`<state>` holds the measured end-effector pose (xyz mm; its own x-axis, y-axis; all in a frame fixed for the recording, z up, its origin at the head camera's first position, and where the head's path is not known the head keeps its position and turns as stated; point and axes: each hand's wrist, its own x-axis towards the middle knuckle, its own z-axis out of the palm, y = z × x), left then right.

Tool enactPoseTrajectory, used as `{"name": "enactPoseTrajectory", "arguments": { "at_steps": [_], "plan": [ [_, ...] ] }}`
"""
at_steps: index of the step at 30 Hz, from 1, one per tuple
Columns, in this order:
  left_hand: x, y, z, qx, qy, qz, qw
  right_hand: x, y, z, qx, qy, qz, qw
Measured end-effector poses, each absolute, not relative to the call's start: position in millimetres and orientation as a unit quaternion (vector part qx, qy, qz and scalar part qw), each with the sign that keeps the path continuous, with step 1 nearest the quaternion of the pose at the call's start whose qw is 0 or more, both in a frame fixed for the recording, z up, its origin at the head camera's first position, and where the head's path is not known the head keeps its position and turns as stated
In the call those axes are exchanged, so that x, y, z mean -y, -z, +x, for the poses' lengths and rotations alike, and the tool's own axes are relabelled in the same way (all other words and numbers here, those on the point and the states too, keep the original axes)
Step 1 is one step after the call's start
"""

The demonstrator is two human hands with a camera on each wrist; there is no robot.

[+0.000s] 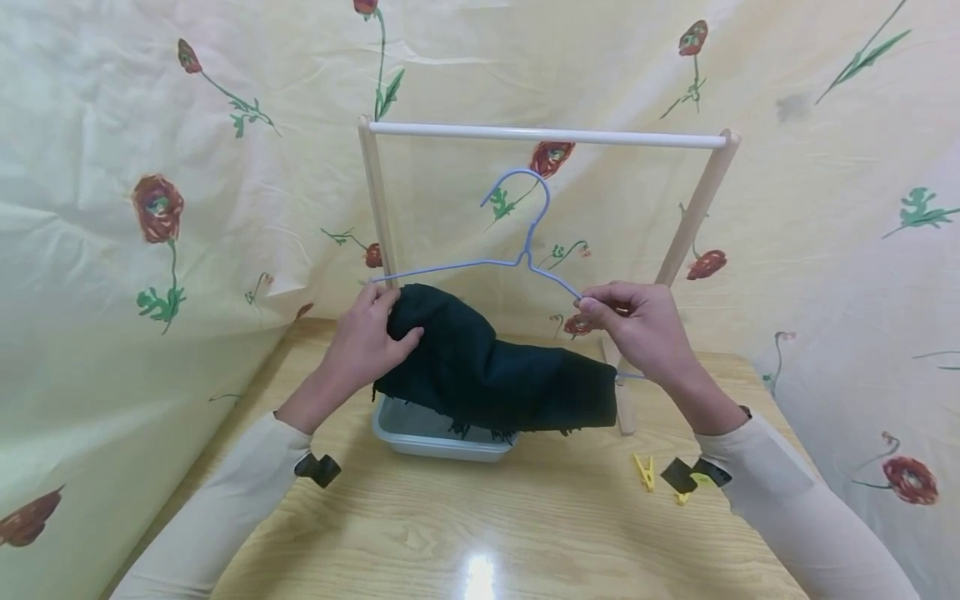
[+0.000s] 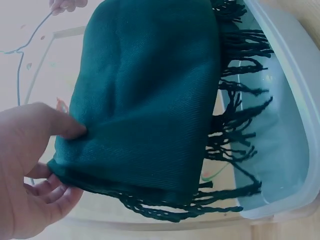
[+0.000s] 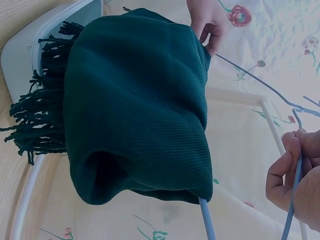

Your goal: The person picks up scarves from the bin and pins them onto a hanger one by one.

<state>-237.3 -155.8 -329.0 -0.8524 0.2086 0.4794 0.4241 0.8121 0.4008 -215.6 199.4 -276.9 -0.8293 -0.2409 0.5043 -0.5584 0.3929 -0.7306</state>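
A dark green fringed scarf point(image 1: 480, 371) hangs folded over the lower bar of a blue wire hanger point(image 1: 450, 267), its bunched folds spreading across most of the hanger's width. At the left end my left hand point(image 1: 366, 332) grips the scarf's upper corner beside the hanger, thumb lying on the cloth in the left wrist view. My right hand point(image 1: 637, 323) pinches the hanger's right shoulder wire between thumb and fingers. The hanger's hook points up, its open tip toward the left. In the right wrist view, a bit of the lower bar point(image 3: 206, 220) sticks out past the scarf.
Behind the hanger stands a rack with wooden posts and a white rod point(image 1: 547, 133). A pale plastic tub point(image 1: 442, 448) sits on the wooden table point(image 1: 420, 525) below the scarf's fringe. Near my right wrist lie yellow clothespins point(image 1: 645, 472). Flower-printed cloth point(image 1: 300, 117) surrounds the table.
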Motion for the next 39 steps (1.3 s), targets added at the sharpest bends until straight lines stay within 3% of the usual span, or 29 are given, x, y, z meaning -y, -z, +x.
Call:
{"name": "enactPoseTrajectory", "arguments": {
  "at_steps": [10,13,30,39],
  "plan": [
    [159.9,338.9,-237.3,0.887,0.279,-0.18,0.322,-200.2,275.2,-215.2,0.834,-0.469,0.228,0.181],
    [161.4,341.9,-239.3,0.88,0.273,-0.198,0.334,-200.0,274.6,-214.7,0.827,-0.482,0.232,0.172],
    [116.3,334.8,-237.7,0.789,0.34,-0.415,0.302,-200.2,275.0,-215.0,0.812,-0.508,0.243,0.15],
    [70.1,322.1,-237.0,0.826,0.217,-0.471,0.223,-195.8,272.0,-211.9,0.825,-0.488,0.233,0.163]
  ]
}}
